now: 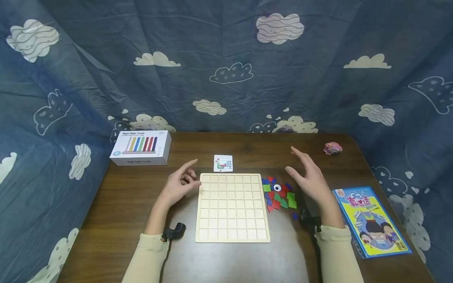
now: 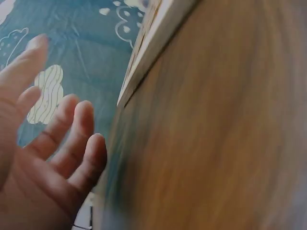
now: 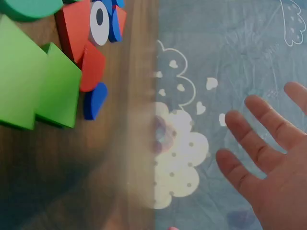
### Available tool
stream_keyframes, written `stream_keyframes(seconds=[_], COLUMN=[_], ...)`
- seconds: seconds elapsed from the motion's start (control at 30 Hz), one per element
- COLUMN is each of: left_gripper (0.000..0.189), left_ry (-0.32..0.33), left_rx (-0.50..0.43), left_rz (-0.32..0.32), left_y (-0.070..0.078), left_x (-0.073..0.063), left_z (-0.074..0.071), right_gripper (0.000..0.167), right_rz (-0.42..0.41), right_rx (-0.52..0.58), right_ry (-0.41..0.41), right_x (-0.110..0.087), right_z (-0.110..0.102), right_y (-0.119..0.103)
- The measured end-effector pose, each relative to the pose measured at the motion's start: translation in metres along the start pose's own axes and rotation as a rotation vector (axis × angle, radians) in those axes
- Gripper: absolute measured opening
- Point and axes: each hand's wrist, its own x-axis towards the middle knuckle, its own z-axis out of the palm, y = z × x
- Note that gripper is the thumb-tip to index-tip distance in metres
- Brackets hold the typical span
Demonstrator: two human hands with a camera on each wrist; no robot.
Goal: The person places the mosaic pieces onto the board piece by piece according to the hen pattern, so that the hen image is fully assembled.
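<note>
A wooden grid board [image 1: 231, 208] lies on the table, its squares bare. My left hand [image 1: 179, 184] is at the board's upper left corner, fingers loosely bent with nothing between them; its thumb tip comes right up to the rim. The left wrist view shows this hand [image 2: 53, 172] beside the board's edge [image 2: 144, 62]. To the right of the board lies a pile of red, green and blue shaped pieces [image 1: 276, 195], with a round eye piece [image 3: 100, 23] among them. My right hand [image 1: 310, 179] hovers right of the pile, fingers spread and holding nothing.
Behind the board lies a small pattern card [image 1: 223, 163]. A white box with a bead-rack picture [image 1: 141, 147] stands at the back left. A pink figurine [image 1: 332, 148] sits at the back right, and a blue and yellow box [image 1: 371, 222] lies at the right edge.
</note>
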Motion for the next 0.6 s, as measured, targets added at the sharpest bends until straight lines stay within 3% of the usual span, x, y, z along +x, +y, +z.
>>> stream_keyframes(seconds=[0.1, 0.2, 0.43, 0.6], left_gripper=[0.084, 0.086, 0.074, 0.071], left_ry=[-0.071, -0.156, -0.325, -0.366], left_rx=[-0.078, -0.091, 0.011, 0.037], left_rz=[-0.048, -0.127, -0.276, -0.329], left_y=[-0.005, -0.006, -0.003, 0.000], left_x=[-0.001, -0.003, -0.006, -0.006], left_z=[0.005, 0.007, 0.007, 0.008], right_gripper=[0.073, 0.070, 0.066, 0.061], right_rz=[-0.017, -0.011, 0.065, 0.138], right_rx=[0.043, 0.079, 0.179, 0.144], right_ry=[0.004, -0.002, -0.093, -0.176], right_x=[0.000, -0.001, 0.000, 0.003], right_z=[0.004, 0.009, 0.017, 0.020], right_y=[0.002, 0.006, 0.020, 0.030])
